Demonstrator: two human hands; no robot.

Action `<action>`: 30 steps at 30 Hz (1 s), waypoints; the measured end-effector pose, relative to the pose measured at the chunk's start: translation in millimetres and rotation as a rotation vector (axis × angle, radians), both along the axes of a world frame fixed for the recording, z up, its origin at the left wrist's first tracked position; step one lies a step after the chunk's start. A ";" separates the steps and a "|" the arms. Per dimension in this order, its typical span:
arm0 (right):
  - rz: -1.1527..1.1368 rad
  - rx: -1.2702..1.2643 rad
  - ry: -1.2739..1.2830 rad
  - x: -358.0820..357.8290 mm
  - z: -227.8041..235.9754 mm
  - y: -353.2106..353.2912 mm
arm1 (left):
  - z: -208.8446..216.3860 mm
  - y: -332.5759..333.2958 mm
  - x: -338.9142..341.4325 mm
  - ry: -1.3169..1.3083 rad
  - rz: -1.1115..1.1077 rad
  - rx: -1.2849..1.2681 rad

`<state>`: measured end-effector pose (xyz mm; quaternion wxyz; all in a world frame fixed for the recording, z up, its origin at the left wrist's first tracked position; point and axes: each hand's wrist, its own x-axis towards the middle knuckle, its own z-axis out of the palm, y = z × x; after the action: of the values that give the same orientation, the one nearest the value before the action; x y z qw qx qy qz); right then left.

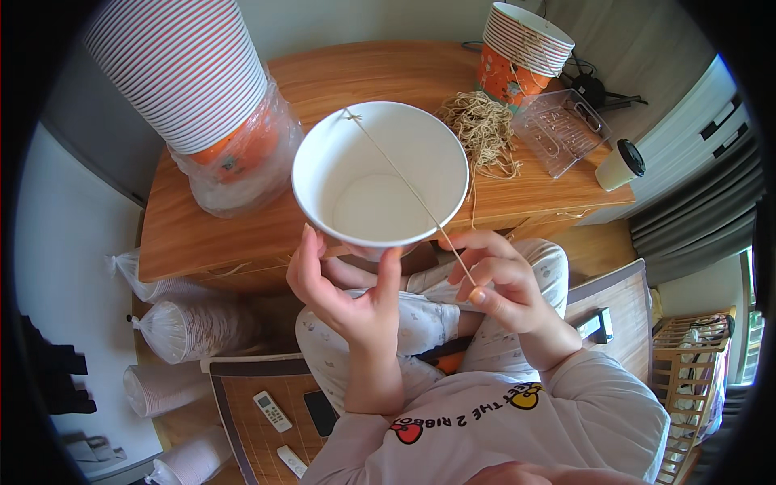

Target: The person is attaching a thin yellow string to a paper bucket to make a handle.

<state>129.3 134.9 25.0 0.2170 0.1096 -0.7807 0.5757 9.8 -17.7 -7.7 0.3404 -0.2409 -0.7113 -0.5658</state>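
A white paper bucket (356,162) is tilted toward me in front of the table edge, its inside and round bottom showing. My left hand (352,303) grips it from the near left side, thumb and fingers against the outer wall below the rim. A thin tan cord (398,172) is knotted at the far left of the rim and stretches tight across the mouth. The cord's near end is pinched by my right hand (505,283), just off the near right rim. That hand's upper fingers come close to the bucket, but contact is hard to make out.
On the wooden table (339,73) stand a tall stack of buckets (178,73), a loose cord pile (481,129), a smaller bucket stack (525,56), a clear plastic tray (562,129) and a lidded cup (621,166). Bagged stacks (194,327) lie at left. A remote (272,411) rests on the mat.
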 end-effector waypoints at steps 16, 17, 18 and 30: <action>-0.402 0.292 0.065 12.6 26.1 -19.0 | 14.7 -3.2 39.5 -0.698 -1.446 -0.049; -0.403 0.292 0.063 12.6 26.2 -18.7 | 14.4 2.7 42.9 -0.699 -1.447 -0.049; -0.435 0.325 0.095 12.5 25.8 -18.4 | 14.2 7.7 44.5 -0.835 -1.432 0.144; -0.300 0.083 -0.089 9.6 0.7 -9.4 | 1.8 10.5 39.2 -0.732 -1.174 0.768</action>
<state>139.0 125.5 25.8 0.2611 -0.0250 -0.8201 0.5085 49.1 -7.2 -5.9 -0.2098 -0.2410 -0.2897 -0.9022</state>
